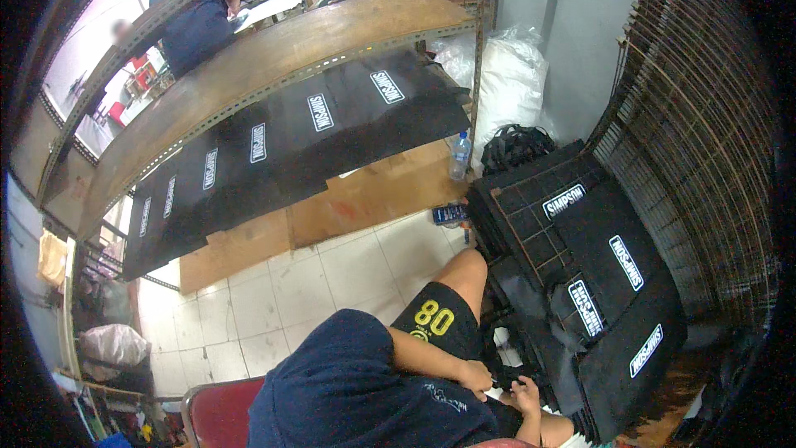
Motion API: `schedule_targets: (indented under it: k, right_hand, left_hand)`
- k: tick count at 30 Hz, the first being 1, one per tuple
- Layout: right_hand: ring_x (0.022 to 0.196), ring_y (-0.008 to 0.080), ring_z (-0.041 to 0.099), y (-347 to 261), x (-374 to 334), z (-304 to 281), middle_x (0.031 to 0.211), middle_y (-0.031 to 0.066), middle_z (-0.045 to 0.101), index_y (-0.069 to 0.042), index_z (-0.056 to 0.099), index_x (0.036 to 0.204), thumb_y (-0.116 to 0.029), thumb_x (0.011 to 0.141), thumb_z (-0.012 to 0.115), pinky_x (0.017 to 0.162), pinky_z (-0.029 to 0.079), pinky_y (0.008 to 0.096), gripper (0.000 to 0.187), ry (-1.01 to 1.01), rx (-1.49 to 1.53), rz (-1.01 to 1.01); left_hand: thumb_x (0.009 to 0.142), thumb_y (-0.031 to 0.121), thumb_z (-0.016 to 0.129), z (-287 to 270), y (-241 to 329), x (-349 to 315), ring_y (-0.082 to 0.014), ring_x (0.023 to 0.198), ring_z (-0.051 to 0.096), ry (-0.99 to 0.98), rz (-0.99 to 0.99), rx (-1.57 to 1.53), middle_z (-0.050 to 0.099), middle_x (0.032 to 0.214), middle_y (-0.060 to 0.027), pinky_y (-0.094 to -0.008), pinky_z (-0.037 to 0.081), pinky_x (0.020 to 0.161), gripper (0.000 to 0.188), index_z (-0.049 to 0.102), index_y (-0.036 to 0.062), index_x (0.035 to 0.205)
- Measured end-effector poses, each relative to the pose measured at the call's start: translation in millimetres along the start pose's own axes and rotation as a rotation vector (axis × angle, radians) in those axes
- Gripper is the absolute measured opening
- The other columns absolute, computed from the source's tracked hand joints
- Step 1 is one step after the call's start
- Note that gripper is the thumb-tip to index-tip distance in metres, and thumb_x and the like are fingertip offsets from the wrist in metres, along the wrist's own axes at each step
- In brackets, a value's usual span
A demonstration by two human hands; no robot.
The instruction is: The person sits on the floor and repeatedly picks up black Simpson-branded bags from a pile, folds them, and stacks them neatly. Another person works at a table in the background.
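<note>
My left hand comes across my lap, its fingers closed round a small dark thing too small to name. Close by, my right hand is raised with its fingers curled in a pinch, and what it holds cannot be made out. Both hands are above my lap, beside a stack of black printed sheets with white-lettered labels. A dark wire grid lies over part of that stack. Black pieces hang at its near side, just beyond my hands.
A metal-framed shelf carries a long black sheet with several labels. A water bottle and a dark blue packet are near its right end. Tall wire racks line the right. A red chair is under me. Another person works beyond.
</note>
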State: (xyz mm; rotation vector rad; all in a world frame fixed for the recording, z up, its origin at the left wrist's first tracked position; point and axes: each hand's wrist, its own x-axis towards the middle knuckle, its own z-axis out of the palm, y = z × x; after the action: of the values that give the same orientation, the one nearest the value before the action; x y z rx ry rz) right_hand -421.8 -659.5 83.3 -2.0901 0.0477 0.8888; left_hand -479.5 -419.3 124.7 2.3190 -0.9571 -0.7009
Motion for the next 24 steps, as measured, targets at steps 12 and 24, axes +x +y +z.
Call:
schedule_targets:
  k: [12,24]
  right_hand:
    - [0.071,0.0202,0.061,31,5,-1,0.08,0.0121,0.064,-0.001,0.057,0.111,-0.02,0.078,0.067,0.067,0.048,0.0318,0.04,0.158,-0.121,-0.008]
    - [0.072,0.0211,0.061,28,2,-4,0.081,0.0123,0.065,-0.001,0.056,0.112,-0.021,0.077,0.069,0.068,0.047,0.0306,0.043,0.139,0.013,0.084]
  left_hand:
    - [0.082,0.041,0.055,-31,11,-4,-0.0391,0.075,0.062,-0.063,0.005,-0.023,0.064,0.077,-0.0195,-0.0492,0.048,0.065,0.039,0.065,0.0031,0.081]
    - [0.083,0.04,0.053,-28,12,1,-0.0367,0.083,0.062,-0.124,-0.03,-0.036,0.065,0.084,-0.0189,-0.0476,0.048,0.07,0.04,0.066,0.0022,0.085]
